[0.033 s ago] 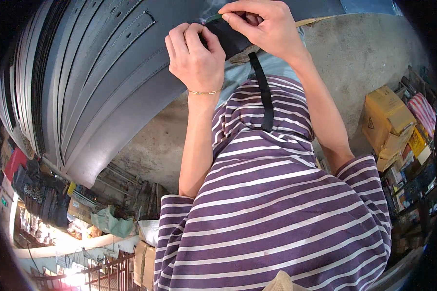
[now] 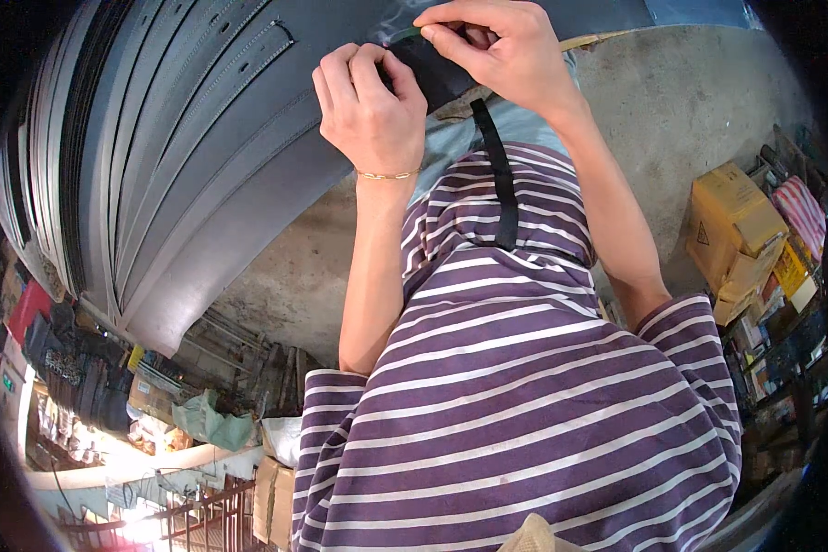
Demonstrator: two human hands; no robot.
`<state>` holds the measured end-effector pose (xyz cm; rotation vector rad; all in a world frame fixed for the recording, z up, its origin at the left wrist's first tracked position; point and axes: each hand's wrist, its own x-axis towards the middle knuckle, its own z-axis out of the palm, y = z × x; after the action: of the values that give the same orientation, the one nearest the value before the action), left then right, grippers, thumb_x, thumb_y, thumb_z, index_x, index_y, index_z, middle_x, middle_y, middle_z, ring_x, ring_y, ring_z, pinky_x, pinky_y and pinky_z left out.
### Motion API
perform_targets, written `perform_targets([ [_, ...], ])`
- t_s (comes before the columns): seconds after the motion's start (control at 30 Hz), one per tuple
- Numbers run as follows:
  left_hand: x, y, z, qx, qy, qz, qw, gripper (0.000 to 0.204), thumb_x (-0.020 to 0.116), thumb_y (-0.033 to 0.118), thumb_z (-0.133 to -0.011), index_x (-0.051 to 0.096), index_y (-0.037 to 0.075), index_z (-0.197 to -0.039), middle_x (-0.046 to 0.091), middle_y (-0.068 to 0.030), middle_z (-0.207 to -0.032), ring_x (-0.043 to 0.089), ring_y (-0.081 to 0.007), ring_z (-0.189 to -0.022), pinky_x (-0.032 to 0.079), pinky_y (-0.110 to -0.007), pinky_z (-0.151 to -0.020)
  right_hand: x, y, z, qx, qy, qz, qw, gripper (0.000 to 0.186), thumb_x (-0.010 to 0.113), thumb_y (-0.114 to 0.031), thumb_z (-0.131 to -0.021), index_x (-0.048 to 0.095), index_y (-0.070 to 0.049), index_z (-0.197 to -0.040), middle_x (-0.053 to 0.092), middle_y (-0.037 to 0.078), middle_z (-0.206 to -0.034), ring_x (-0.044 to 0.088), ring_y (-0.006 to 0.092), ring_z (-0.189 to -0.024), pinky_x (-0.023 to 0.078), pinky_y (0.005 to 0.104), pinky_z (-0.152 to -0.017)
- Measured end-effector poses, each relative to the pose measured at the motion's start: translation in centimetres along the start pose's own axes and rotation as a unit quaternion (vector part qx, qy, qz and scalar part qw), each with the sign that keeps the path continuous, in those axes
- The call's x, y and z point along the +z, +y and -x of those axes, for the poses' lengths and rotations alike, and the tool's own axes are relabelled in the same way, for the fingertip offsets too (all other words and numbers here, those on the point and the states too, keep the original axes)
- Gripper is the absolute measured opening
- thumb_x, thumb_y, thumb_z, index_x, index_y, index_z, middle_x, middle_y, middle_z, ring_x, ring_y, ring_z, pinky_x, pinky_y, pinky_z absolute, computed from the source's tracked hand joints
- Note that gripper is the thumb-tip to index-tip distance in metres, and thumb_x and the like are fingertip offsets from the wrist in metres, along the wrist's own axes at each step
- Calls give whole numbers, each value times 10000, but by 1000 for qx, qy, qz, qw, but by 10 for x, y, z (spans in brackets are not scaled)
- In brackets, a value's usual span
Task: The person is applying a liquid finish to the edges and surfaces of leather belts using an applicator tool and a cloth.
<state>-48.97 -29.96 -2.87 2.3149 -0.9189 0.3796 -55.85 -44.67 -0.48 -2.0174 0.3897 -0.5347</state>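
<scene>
L hand (image 2: pixel 373 110): back up, fingers bent over dark material; tips hidden, so can't tell if it's gripping anything. R hand (image 2: pixel 501 51): up & to the R of it, thumb + index nearly closed in a narrow pinch on the R end of a thin green strip (image 2: pixel 401 37). Strip lies btwn the two hands, just beyond the L fingers, running to R thumb/index tips; its L end is near the L index knuckle. Black flat piece (image 2: pixel 435 75) sits btwn the hands too, on the wearer's side of the strip, R thumb just above it in view.

To the L, big fanned stack of dk grey sheets (image 2: pixel 239 156) w/ stitched lines, L hand over its near edge. Gold chain bracelet (image 2: pixel 386 175) on L wrist. Black strap (image 2: pixel 499 175) down front of purple/white striped shirt (image 2: pixel 524 396). Concrete floor (image 2: pixel 681 92) below; cardboard box (image 2: pixel 731 225) far R, beside pink-striped bag (image 2: pixel 800 213).
</scene>
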Motion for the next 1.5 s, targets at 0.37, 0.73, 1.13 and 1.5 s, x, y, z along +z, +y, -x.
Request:
perform_targets([
  [0.37,-4,-2,1,-76,4,92,993,78,664,24,-841,595,-2,-865,612,-128,-913,615,-284,-809,514,-380,-691,0,0,1,68,23,-53,996,110,736,-60,-850,726,5,-937,649,66,-682,531,92,-554,426,256,-522],
  [0.73,-7,-36,-65,-154,43,211,964,188,577,129,-944,602,-55,-911,584,-82,-777,548,-154,-626,471,-294,-592,-1,22,1,144,129,-270,943,106,661,-42,-937,710,13,-1013,679,15,-765,561,46,-627,433,200,-564],
  [1.13,27,-63,-192,39,-194,58,978,224,667,213,-814,611,12,-733,650,-197,-914,633,-355,-920,509,-462,-749,7,60,-1,95,168,-514,836,119,626,-35,-968,686,13,-1059,668,84,-799,558,130,-625,445,258,-587],
  [1.5,-41,-40,-5,167,-187,26,968,541,706,132,-821,585,72,-1345,567,-110,-1353,509,-325,-1252,378,-452,-1058,-19,70,-1,91,129,-706,690,173,586,-101,-990,681,-52,-1126,691,73,-855,587,147,-694,492,311,-694],
])
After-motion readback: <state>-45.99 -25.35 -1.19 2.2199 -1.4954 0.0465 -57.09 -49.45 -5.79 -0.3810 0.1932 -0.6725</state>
